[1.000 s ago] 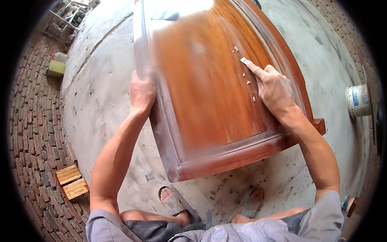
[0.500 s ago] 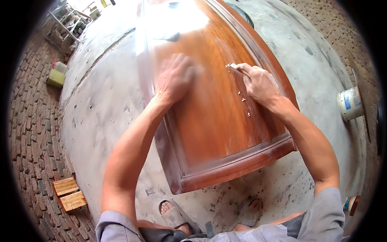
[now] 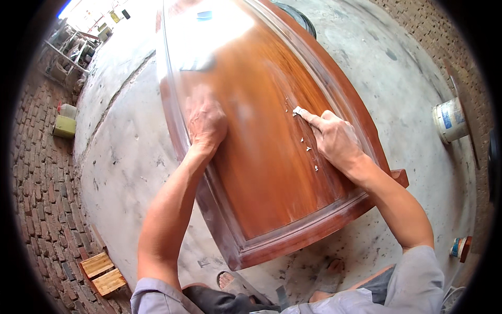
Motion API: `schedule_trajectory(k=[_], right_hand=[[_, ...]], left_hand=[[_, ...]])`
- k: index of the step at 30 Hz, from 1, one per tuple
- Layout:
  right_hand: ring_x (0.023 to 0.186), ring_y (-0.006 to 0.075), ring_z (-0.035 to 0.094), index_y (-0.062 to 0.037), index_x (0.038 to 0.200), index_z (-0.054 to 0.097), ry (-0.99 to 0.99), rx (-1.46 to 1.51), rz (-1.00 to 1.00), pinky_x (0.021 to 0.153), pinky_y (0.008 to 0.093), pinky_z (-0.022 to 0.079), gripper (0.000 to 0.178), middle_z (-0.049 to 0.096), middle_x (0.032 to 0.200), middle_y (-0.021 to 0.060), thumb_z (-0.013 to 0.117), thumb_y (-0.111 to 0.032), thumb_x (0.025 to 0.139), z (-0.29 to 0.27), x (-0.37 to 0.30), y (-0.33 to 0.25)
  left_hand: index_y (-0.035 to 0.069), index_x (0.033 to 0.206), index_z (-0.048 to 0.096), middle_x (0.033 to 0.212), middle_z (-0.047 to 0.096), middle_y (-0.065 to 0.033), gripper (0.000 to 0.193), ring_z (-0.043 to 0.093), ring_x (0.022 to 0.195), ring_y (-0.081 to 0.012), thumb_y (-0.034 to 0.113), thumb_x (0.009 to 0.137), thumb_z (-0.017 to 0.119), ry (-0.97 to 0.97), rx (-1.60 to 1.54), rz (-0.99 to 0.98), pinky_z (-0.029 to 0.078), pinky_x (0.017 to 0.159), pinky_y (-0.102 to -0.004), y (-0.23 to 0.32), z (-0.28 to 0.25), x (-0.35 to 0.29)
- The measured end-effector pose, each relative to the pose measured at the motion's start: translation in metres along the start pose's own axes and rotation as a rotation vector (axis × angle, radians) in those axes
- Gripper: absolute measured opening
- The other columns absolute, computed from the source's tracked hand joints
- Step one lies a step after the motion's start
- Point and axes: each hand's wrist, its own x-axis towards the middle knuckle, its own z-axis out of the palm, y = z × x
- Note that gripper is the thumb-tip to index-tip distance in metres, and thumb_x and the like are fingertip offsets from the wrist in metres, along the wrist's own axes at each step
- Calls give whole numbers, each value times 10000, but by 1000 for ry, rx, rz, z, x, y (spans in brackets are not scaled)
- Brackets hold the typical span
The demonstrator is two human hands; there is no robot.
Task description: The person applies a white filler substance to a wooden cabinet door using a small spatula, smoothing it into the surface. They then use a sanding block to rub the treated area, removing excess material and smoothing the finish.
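A: Which step's in hand?

B: Prob. spot work on the reddish-brown varnished wood panel [image 3: 272,178]. The R hand [image 3: 337,138] has its index tip down on it, w/ a white bit [image 3: 297,111] right at the tip. Looks like dabbing or pressing filler, tho that's a judgement.

A: Where's the panel, exactly?

B: Face up in front of the person, above the concrete floor [image 3: 123,136], near end of its moulded frame [image 3: 303,238] twd the body. A few white dabs [image 3: 308,148] sit on its R half, in a loose line from near the fingertip twd that end.

A: Fingers?

B: R index straight out, others bent in twd the palm. Can't tell if the white bit's pinched, stuck on or just paste. L hand [image 3: 206,118] is over the panel's L side, too blurred to say if its fingers are spread or gripping; no tool can be made out there.

A: And the next move calls for?

B: Judging from now: light, flat fingertip pressure, one dab at a time, L hand steadying if need be. Main risk: R hand smearing white across the varnish.

A: Anything close by?

B: White bucket [image 3: 451,120] off to the R, well apart from the panel. Neither hand's touching it.
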Motion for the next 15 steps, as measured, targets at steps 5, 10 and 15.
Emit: schedule_trajectory(k=[5, 10, 15], right_hand=[[634, 376, 670, -228, 1450, 671, 3, -14, 7, 623, 499, 580, 475, 610, 850, 167, 581, -66, 1012, 7, -22, -7], [599, 351, 661, -227, 1452, 672, 13, -57, 46, 568, 451, 571, 507, 593, 827, 156, 595, -39, 988, 4, -13, -8], [613, 366, 668, -202, 1416, 698, 29, -36, 95, 567, 476, 571, 429, 600, 844, 151, 591, -67, 1023, 6, -25, -13]], left_hand=[[40, 1474, 611, 1603, 534, -132, 464, 409, 1553, -285, 246, 1071, 511, -1, -11, 97, 220, 1304, -500, -25, -7, -11], [109, 1510, 600, 1618, 526, -93, 470, 398, 1562, -259, 260, 1072, 520, 24, -23, 117, 196, 1306, -523, -19, -4, -5], [128, 1528, 585, 1630, 514, -80, 480, 378, 1572, -263, 259, 1071, 522, -8, -55, 106, 194, 1309, -523, -16, -8, -7]])
